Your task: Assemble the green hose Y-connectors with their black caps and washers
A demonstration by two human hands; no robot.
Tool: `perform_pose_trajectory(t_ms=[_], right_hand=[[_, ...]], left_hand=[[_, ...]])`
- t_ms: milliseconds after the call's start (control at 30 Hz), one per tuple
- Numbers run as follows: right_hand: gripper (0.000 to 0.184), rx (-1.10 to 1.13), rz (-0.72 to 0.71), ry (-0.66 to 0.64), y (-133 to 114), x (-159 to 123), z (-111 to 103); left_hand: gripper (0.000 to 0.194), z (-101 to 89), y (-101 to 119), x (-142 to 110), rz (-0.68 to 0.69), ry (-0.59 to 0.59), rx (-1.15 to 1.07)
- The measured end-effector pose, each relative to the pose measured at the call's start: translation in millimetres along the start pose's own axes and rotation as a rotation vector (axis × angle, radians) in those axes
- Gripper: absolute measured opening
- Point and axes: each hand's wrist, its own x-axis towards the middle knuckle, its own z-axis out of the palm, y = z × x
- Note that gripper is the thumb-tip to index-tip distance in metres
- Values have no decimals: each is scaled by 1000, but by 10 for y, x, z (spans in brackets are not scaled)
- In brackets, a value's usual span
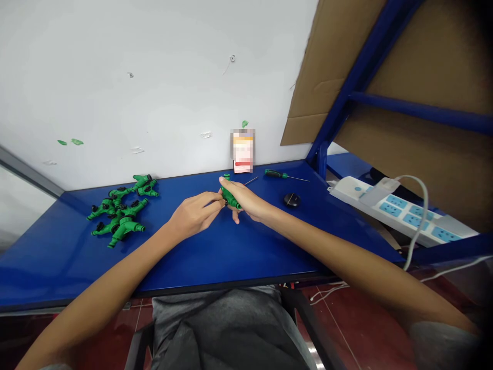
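A green plastic hose splitter (230,197) with black parts is held above the blue tabletop, near its middle. My right hand (248,199) is closed around it, thumb along the top side. From the left, my left hand (198,211) pinches at its near-left side, where a small black part shows between the fingertips. The grip partly covers the splitter, so its full shape is hidden. Several similar green splitters (125,226) with black knobs lie grouped at the left of the table. Behind my right hand, a thin metal shaft (251,181) sticks out.
A screwdriver (276,173) with a green and black handle lies at the back right. Nearer is a round black object (291,200). A blurred-out card or screen (243,150) leans on the white wall. A white power strip (400,211) and blue frame post (322,154) stand right.
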Motion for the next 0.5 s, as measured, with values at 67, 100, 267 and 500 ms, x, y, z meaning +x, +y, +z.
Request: perform_pose_trajectory(t_ms=[67,100,267,500], right_hand=[[54,-13,-37,50,-1,4,8],[54,-21,-60,82,1,5,15],[53,-27,-82,114,17,-9,53],[54,36,-67,107,4,-74,107]], left_hand=[[15,-7,21,22,-58,38,-31],[15,-9,28,30,-81,62,-39],[19,-18,2,9,-16,-1,28],[16,6,-9,-23,8,52,8]])
